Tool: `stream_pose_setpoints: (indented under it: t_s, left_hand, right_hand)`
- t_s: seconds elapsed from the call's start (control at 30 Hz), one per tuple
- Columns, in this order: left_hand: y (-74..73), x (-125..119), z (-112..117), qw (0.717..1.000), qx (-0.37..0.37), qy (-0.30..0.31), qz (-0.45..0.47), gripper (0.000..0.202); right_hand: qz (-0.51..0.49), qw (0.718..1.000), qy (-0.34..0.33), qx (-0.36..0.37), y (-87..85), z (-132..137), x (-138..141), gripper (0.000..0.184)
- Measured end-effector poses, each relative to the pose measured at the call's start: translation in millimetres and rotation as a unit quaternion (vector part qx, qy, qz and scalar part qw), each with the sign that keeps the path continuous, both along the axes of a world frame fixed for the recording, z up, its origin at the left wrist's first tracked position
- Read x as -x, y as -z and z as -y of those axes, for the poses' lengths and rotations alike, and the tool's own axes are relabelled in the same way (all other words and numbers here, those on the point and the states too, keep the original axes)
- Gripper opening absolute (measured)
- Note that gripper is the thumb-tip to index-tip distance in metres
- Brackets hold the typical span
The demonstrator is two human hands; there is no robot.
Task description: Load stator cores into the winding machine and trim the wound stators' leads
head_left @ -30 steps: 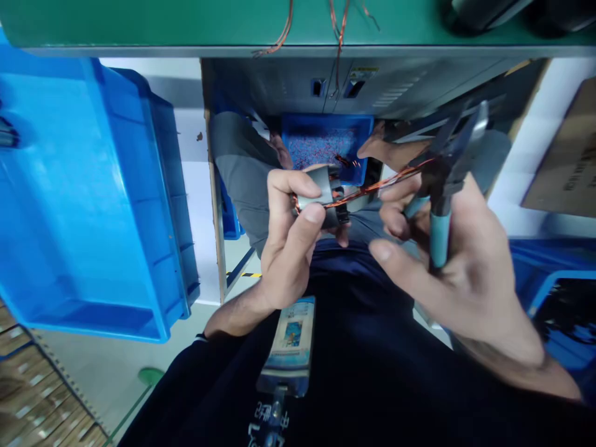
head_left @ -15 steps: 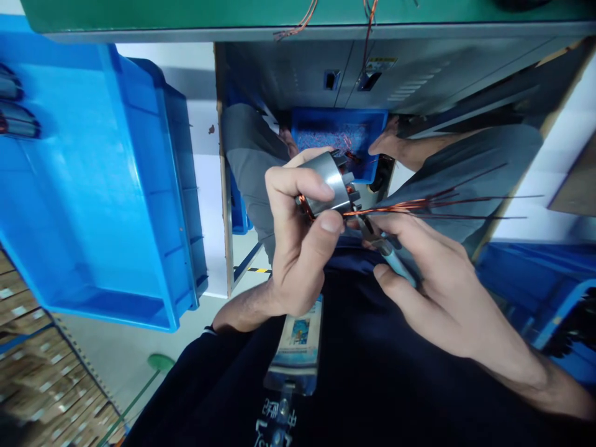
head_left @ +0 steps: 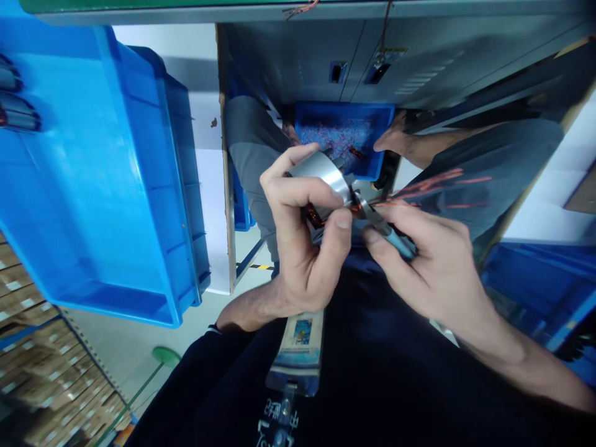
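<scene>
A motor stator (head_left: 321, 172), a silvery metal ring with copper windings, sits tilted in my left hand (head_left: 307, 242). My left thumb and index finger pinch its lower right rim. My right hand (head_left: 433, 261) is closed around a pair of pliers or cutters (head_left: 395, 239) with pale blue handles. The tool's metal jaws reach the winding end of the stator, at the base of the copper wires (head_left: 428, 186). Those wires stick out to the right above my right hand and are smeared by motion. Whether the jaws are closed on a wire, I cannot tell.
At the left stands a large blue crate (head_left: 93, 186) with stators (head_left: 18, 112) at its edge. Between the feet a blue bin (head_left: 344, 133) holds wire scraps. A grey cabinet (head_left: 298, 62) is ahead under the green bench (head_left: 139, 5). Another blue crate (head_left: 531, 279) is at the right.
My left hand has tilted the stator so its winding end faces lower right. My right hand has shifted slightly, with the tool's jaws at the wire base. The view has shifted a little.
</scene>
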State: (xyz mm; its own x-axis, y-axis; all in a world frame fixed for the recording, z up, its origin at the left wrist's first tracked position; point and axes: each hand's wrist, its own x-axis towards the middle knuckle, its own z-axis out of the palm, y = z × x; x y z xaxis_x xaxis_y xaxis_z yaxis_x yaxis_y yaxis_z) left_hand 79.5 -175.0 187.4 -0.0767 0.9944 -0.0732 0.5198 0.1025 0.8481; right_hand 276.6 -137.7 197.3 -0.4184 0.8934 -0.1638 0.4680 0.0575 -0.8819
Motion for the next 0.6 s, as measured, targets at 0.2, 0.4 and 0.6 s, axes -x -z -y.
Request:
stream_pose_setpoints:
  t_s: [0.2, 0.4, 0.6]
  left_hand:
    - [83.2, 2, -44, 0.986, -0.063, -0.122, -0.091, 0.006]
    - [167.8, 24, -88, 0.979, 0.025, -0.142, -0.142, 0.014]
    - [134.8, 35, -72, 0.989, 0.012, -0.079, -0.121, 0.033]
  right_hand:
    - [-0.058, 0.992, 0.001, 0.115, 115.4, -49, 36, 0.067]
    - [-0.179, 0.924, 0.039, 0.335, 207.3, -87, 75, 0.083]
    - [-0.186, 0.907, 0.030, 0.375, 200.0, -96, 60, 0.076]
